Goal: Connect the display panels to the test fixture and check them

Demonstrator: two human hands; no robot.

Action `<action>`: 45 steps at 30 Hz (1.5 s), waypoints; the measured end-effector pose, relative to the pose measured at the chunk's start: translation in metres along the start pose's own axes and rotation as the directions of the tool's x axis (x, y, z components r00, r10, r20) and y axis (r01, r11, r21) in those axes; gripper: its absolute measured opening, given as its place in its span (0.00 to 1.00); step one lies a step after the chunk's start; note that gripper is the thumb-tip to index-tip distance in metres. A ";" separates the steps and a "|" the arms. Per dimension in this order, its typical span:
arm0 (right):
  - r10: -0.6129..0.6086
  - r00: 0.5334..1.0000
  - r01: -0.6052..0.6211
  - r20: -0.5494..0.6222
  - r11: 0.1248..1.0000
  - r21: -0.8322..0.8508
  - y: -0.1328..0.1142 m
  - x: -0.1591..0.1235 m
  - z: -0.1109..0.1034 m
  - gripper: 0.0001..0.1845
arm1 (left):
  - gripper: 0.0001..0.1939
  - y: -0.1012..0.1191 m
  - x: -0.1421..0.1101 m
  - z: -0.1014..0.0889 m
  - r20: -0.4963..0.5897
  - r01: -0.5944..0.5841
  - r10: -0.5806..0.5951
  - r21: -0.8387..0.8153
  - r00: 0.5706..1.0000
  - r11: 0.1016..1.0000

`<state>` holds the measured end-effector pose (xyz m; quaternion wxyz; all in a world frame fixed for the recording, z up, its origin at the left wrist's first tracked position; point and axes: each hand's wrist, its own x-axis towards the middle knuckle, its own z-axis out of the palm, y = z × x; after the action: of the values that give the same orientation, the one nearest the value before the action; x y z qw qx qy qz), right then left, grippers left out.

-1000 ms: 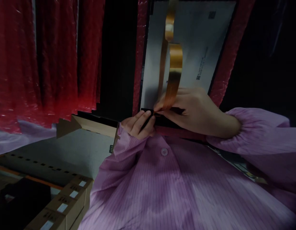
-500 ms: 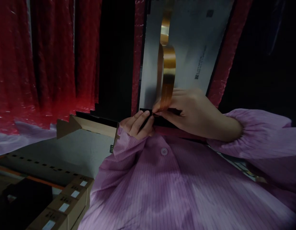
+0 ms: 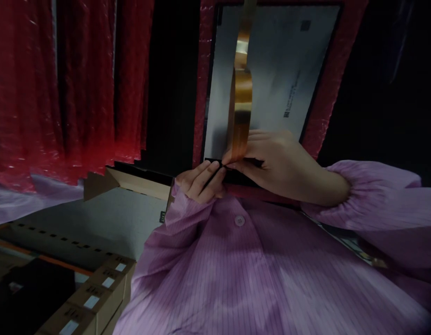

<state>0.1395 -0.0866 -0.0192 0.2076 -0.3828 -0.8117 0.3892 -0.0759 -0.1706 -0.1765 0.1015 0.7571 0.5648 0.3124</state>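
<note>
A flat panel [image 3: 267, 88] with a silvery back and black border lies on red bubble wrap [image 3: 323, 111]. A shiny amber ribbon [image 3: 242, 97] runs down over it, raised in a loop. My right hand [image 3: 271, 158] is closed in a pinch on the ribbon's lower end, close to the panel's near edge. Just left of it, my left hand [image 3: 201, 180] has its fingers bent and pressed together around a black strip [image 3: 212, 164] at that edge. The fingertips of both hands almost meet. What lies between them is too small and dark to make out.
Sheets of red bubble wrap [image 3: 79, 93] hang or stand at the left. Below them is an open cardboard box flap [image 3: 138, 181]. Several labelled cardboard boxes [image 3: 93, 298] stand in a row on the floor at lower left. A dark surface [image 3: 171, 93] flanks the panel.
The view has shifted slightly, so more of the panel's far edge shows. The ribbon's loop looks a little narrower. Both hands keep the same hold.
</note>
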 end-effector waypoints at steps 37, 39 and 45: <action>-0.010 1.000 0.010 -0.002 1.000 -0.025 -0.002 0.000 -0.004 0.05 | 0.28 0.007 0.025 0.018 -0.180 0.018 0.008 0.145 0.984 0.989; -0.029 0.995 0.030 -0.095 0.999 0.018 -0.003 -0.002 -0.007 0.06 | 0.25 0.010 0.028 0.019 -0.311 0.029 0.044 0.227 0.949 0.973; 0.181 0.918 -0.070 -0.351 0.949 0.308 0.009 -0.001 -0.015 0.17 | 0.26 0.024 0.035 0.007 -0.606 -0.131 0.257 0.246 0.753 0.961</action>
<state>0.1540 -0.0764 -0.0174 0.3869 -0.4675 -0.6647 0.4358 -0.0471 -0.1449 -0.1568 -0.1989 0.6687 0.5107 0.5024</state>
